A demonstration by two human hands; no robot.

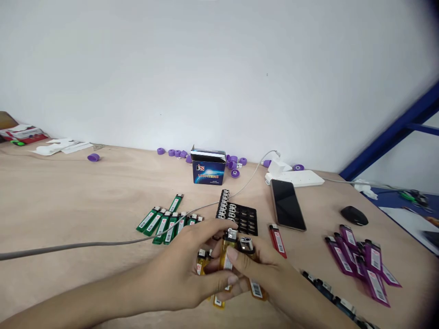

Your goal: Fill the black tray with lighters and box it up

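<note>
My left hand point(185, 267) curls around a yellow lighter point(226, 264) near the front middle of the table. My right hand point(269, 269) is closed on a second yellow lighter point(257, 290), its thumb pressing against the first one. Both metal tops point up and away from me. More yellow lighters point(201, 261) show beneath and between my fingers, partly hidden. Just beyond my hands lies a black tray with a grid of slots point(248, 219), metal lighter tops in its left part. Green lighters point(168, 227) lie to the left of it, and a red lighter point(278, 241) to the right.
Behind the tray stands an opened blue lighter box point(208, 172), with purple caps point(235, 173) around it. A grey cable point(103, 245) crosses the table. On the right are a phone point(287, 204), power strip point(305, 178), mouse point(354, 215), purple lighters point(372, 265) and dark lighters point(324, 289).
</note>
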